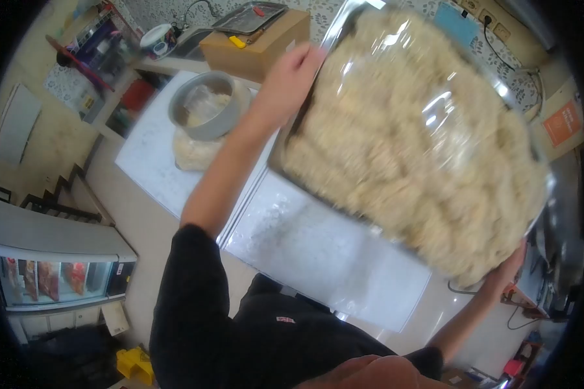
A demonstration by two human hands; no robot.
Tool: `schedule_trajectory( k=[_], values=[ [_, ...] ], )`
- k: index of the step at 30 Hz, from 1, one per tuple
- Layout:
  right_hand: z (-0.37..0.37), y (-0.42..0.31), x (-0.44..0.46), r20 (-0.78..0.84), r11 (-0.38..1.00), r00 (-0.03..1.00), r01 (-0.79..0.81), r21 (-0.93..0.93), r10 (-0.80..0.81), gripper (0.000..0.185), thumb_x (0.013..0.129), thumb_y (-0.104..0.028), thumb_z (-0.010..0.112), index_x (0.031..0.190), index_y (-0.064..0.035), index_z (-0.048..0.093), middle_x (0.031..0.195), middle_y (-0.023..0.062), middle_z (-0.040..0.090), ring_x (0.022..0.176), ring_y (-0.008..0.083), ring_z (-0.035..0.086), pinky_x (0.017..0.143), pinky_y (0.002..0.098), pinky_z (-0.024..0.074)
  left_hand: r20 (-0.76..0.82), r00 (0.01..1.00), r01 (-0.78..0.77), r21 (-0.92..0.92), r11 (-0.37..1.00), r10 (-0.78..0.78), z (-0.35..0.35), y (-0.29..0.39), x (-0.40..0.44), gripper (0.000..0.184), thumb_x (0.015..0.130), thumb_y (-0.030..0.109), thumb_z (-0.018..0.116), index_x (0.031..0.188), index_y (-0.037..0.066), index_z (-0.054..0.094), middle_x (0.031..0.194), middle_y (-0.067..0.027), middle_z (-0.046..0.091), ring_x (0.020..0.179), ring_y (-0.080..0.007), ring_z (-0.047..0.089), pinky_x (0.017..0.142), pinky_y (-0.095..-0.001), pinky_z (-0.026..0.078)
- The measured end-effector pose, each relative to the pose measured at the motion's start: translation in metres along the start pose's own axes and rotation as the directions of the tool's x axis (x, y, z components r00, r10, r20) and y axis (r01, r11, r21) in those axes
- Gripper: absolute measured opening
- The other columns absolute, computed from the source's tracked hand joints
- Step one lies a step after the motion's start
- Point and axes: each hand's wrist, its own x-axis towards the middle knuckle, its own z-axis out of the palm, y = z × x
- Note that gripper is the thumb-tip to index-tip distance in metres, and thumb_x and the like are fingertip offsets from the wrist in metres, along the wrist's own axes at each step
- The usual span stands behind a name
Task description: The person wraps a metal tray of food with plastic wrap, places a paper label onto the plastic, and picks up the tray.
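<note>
A large metal tray [292, 144] is held up and tilted above the white table. Breaded-looking pale pieces [396, 142] fill it, under shiny clear plastic film. My left hand [292, 81] grips the tray's left edge, fingers closed round the rim. On the tray's lower right corner, my right hand [509, 269] has its hold, with most of its fingers hidden behind the tray. Left of my left forearm stands a round metal bowl [176, 115] with a clear plastic bag inside, and a bag of pale contents [194, 152] lies beside it.
The white table [298, 240] spans the middle. Behind it stands a cardboard box [259, 52] with a smaller metal tray [248, 18] and a yellow-handled tool on top. A glass-fronted display fridge [58, 280] is at the lower left. Metal items stand at the far right.
</note>
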Motion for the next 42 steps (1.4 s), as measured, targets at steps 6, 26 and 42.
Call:
schedule_trajectory(
  k=[6,26,42],
  values=[
    [-0.008,0.144,-0.177,0.136,0.96,0.954,-0.276,0.055,0.267,0.033,0.101,-0.025,0.048,0.111,0.0032,0.061,0.104,0.0112,0.066,0.092,0.0179,0.064,0.08,0.0322,0.0517,-0.181,0.893,0.427,0.049,0.903,-0.412,-0.049,-0.128,-0.165,0.028,0.101,0.024,0.052,0.086,0.001,0.059,0.075,0.0024,0.052,0.074,-0.0067,0.045,0.068,-0.0245,0.04],
    [0.079,0.236,-0.181,0.099,0.835,0.97,-0.136,-0.533,0.222,0.024,0.098,-0.016,0.057,0.115,0.0003,0.06,0.105,0.0089,0.065,0.097,0.0169,0.061,0.079,0.0309,0.0502,-0.216,0.852,0.523,0.399,0.754,-0.477,-0.141,-0.289,-0.197,0.047,0.098,0.035,0.059,0.132,0.004,0.051,0.121,-0.0096,0.06,0.112,-0.0177,0.057,0.085,-0.0289,0.048],
    [0.337,0.345,-0.082,0.461,0.58,0.504,-0.814,-0.029,0.73,0.03,0.089,-0.008,0.059,0.116,0.0049,0.058,0.109,0.0152,0.06,0.097,0.0259,0.062,0.082,0.0413,0.0551,0.622,0.679,-0.121,0.619,0.776,-0.391,0.002,-0.277,-0.119,0.036,0.098,0.033,0.048,0.11,0.004,0.065,0.109,-0.0142,0.067,0.1,-0.0341,0.063,0.089,-0.0426,0.049]
  ],
)
